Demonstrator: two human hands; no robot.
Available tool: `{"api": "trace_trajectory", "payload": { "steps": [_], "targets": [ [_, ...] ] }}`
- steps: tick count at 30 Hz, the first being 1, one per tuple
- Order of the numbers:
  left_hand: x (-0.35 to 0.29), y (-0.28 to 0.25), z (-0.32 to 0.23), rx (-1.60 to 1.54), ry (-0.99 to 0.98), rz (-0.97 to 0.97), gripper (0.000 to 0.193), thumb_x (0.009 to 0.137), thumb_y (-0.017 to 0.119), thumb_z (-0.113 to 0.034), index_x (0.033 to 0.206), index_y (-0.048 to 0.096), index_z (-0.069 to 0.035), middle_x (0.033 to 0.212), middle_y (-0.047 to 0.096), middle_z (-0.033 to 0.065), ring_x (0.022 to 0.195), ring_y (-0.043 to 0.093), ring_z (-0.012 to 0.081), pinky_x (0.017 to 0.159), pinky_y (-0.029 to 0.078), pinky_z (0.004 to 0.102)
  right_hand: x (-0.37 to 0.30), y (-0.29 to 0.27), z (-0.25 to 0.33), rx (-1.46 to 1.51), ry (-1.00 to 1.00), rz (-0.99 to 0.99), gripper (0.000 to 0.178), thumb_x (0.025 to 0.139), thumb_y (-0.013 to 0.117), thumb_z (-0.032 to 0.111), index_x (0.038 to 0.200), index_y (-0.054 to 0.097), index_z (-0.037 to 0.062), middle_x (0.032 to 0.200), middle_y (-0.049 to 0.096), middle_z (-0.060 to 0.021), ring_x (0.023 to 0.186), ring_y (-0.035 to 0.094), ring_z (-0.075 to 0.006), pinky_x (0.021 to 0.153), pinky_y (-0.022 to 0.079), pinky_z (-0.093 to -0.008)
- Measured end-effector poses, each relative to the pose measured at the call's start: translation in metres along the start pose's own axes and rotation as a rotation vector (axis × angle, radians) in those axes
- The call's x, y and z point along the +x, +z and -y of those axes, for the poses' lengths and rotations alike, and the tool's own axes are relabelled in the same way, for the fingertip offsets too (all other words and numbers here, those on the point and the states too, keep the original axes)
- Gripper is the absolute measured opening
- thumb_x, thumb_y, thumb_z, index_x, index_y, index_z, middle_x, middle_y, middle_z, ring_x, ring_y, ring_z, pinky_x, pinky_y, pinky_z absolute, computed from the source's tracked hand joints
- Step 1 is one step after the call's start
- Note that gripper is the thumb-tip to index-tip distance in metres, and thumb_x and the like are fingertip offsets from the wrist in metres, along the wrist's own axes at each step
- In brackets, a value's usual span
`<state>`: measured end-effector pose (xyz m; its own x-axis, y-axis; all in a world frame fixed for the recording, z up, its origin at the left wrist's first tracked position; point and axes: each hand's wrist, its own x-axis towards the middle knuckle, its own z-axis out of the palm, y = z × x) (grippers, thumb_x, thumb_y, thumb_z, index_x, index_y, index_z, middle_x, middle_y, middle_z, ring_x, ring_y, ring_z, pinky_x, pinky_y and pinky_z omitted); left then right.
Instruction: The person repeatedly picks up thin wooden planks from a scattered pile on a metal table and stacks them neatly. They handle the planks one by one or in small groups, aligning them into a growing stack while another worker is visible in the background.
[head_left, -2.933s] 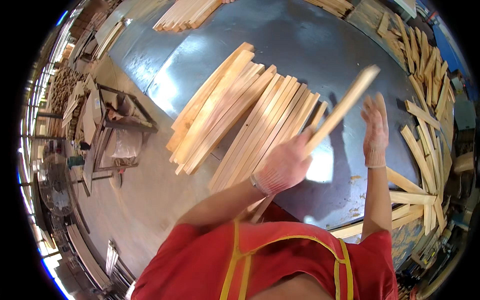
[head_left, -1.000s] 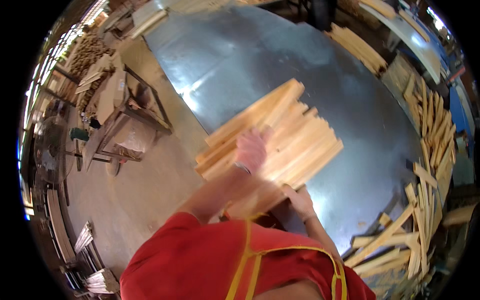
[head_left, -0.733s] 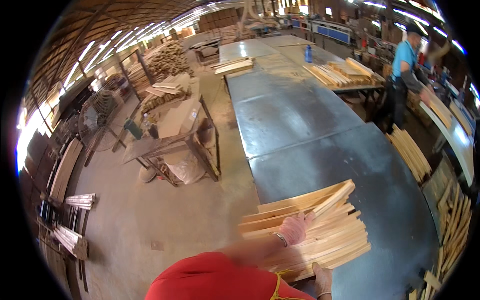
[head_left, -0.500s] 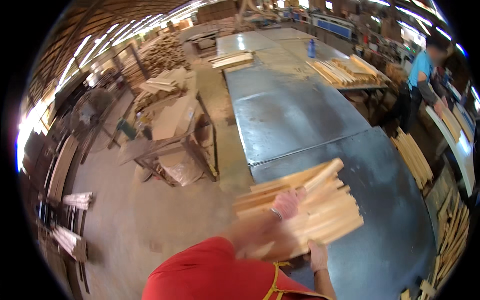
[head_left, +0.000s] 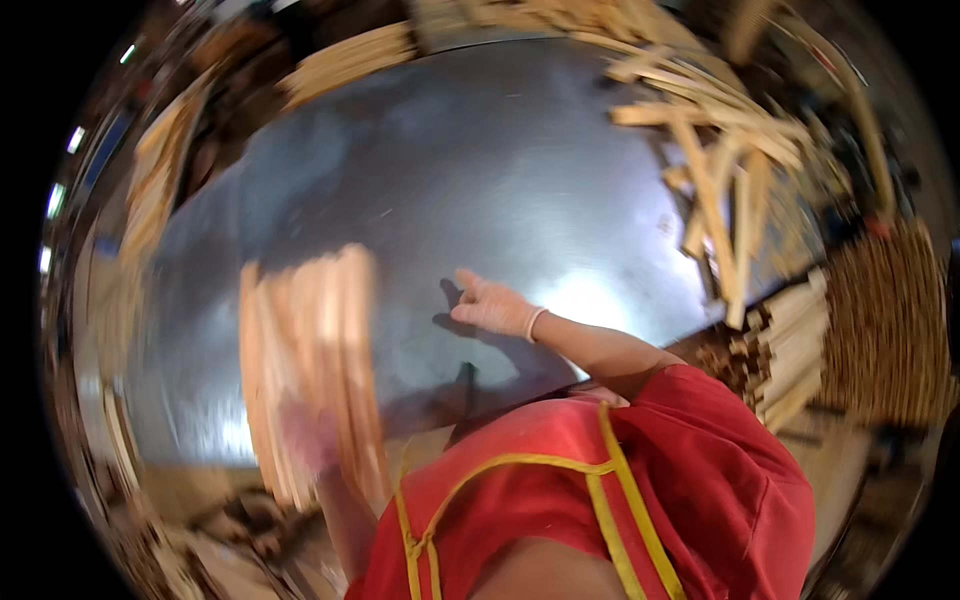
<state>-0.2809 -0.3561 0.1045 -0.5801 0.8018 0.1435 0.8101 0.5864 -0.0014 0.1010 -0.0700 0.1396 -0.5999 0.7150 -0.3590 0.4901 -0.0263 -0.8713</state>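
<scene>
Side by side on the dark metal-topped table (head_left: 490,180) lies a batch of pale wooden strips (head_left: 340,330), its near ends reaching past the table's front edge. My left hand (head_left: 308,438), in a light glove, is over the near part of these strips; motion smears its fingers, so its grip cannot be made out. To the right of the batch, my right hand (head_left: 492,306) hovers above the bare metal with its fingers apart and nothing in them. Its shadow falls on the table just left of it.
Loose wooden strips (head_left: 715,190) lie crisscrossed at the table's right end. Stacked strips (head_left: 885,320) stand beyond the near right corner, with paler pieces (head_left: 795,350) beside them. More strips (head_left: 350,62) lie along the far left edge.
My view has swung right, toward the table's right end. My right hand has let go of the strips' edge and moved away to the right. My left hand remains at the batch.
</scene>
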Motion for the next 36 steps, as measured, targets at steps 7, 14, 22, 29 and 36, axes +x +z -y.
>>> {"api": "trace_trajectory", "payload": {
  "steps": [7,14,22,29,36],
  "targets": [
    [-0.012,-0.022,-0.186,-0.097,0.277,0.16,0.086,0.086,0.08,-0.027,0.162,0.046,-0.006,0.162,0.05,0.0241,0.15,0.047,0.0426,0.126,0.037,0.0486,-0.165,-0.296,-0.185,-0.532,0.412,-1.093,0.087,0.084,0.077,0.052,0.15,0.052,0.002,0.14,0.062,-0.0258,0.13,0.06,-0.0436,0.115,0.047,-0.0501],
    [-0.048,-0.033,-0.404,-0.334,0.691,0.549,0.081,0.084,0.081,-0.032,0.154,0.051,-0.005,0.153,0.058,0.0232,0.145,0.052,0.0402,0.121,0.043,0.0498,-0.145,-0.404,-0.241,-0.456,0.774,-0.87,0.126,0.073,0.089,0.048,0.172,0.021,0.01,0.16,0.049,-0.0251,0.14,0.058,-0.042,0.114,0.05,-0.0496],
    [-0.06,-0.057,-0.503,-0.735,0.395,0.861,0.089,0.09,0.077,-0.041,0.164,0.04,-0.006,0.163,0.045,0.0284,0.133,0.061,0.0433,0.108,0.052,0.0502,-0.129,-0.292,-0.202,0.329,0.087,-0.646,0.079,0.083,0.07,0.001,0.156,0.041,0.0027,0.116,0.065,-0.0114,0.095,0.065,-0.0228,0.086,0.058,-0.0356],
    [-0.059,-0.05,-0.445,-1.415,-0.029,1.131,0.082,0.09,0.067,-0.013,0.167,0.037,-0.009,0.143,0.064,0.0174,0.13,0.061,0.0244,0.111,0.048,0.0362,-0.051,-0.112,-0.151,1.228,0.106,-0.163,0.059,0.095,0.069,0.005,0.15,0.05,0.009,0.116,0.066,-0.0101,0.104,0.068,-0.027,0.095,0.06,-0.0428],
    [-0.112,-0.034,-0.264,-0.956,-0.141,0.902,0.049,0.099,0.057,-0.027,0.143,0.062,-0.006,0.112,0.076,0.0151,0.102,0.073,0.0269,0.09,0.058,0.0412,0.0,0.041,-0.106,0.54,0.184,0.077,0.058,0.104,0.065,0.033,0.153,0.052,0.0066,0.123,0.068,-0.0105,0.108,0.064,-0.0231,0.1,0.055,-0.0387]
  ]
}}
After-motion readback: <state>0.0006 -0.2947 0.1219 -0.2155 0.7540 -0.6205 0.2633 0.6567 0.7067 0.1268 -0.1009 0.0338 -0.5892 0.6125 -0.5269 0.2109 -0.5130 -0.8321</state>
